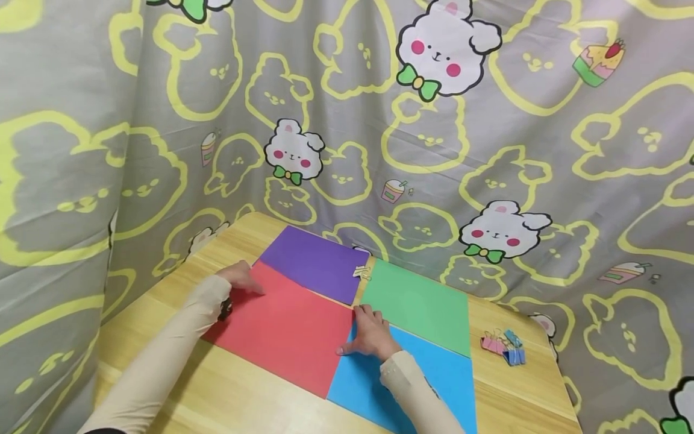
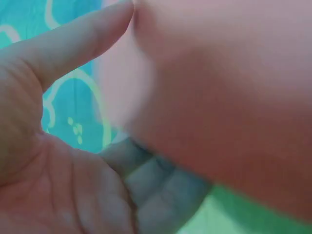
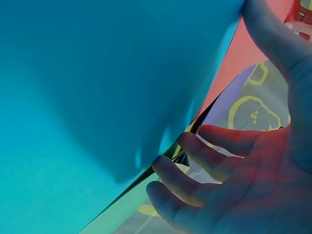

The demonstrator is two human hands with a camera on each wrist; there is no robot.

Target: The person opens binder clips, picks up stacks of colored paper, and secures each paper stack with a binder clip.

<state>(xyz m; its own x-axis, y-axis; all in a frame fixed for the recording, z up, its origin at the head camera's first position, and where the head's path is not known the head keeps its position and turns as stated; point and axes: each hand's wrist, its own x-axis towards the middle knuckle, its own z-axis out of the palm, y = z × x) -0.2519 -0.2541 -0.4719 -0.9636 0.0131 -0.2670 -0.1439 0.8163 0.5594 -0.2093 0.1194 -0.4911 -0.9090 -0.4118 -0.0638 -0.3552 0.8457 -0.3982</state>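
Observation:
A red sheet (image 1: 287,325) lies on the wooden table with a blue sheet (image 1: 423,374) to its right. My left hand (image 1: 240,278) touches the red sheet at its far left corner. In the left wrist view its thumb (image 2: 92,41) meets the sheet's edge, and the sheet partly hides the other fingertips. My right hand (image 1: 371,333) rests where the red and blue sheets meet. Its thumb (image 3: 273,36) lies at their shared border; its spread fingers (image 3: 180,187) reach the blue sheet's far edge. A purple sheet (image 1: 314,262) and a green sheet (image 1: 414,301) lie behind.
Pale binder clips (image 1: 360,273) sit between the purple and green sheets. On the right of the table (image 1: 520,392) are several pink and blue binder clips (image 1: 504,346). A grey curtain (image 1: 347,108) with yellow outlines and white bunnies hangs around the table.

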